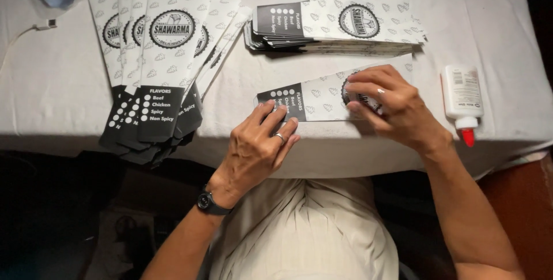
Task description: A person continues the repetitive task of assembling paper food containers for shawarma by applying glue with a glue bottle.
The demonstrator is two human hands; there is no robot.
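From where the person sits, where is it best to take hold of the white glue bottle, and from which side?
Probably the wide white body of the glue bottle, taken from above. It lies flat on the table, red cap toward the person, with open cloth on both long sides, so fingers fit across its width. The right hand is nearest, but presses the paper sleeve.

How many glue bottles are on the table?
1. A single white glue bottle with a red tip lies on the white tablecloth at the right, just beyond the right hand. Others could sit outside the camera's view.
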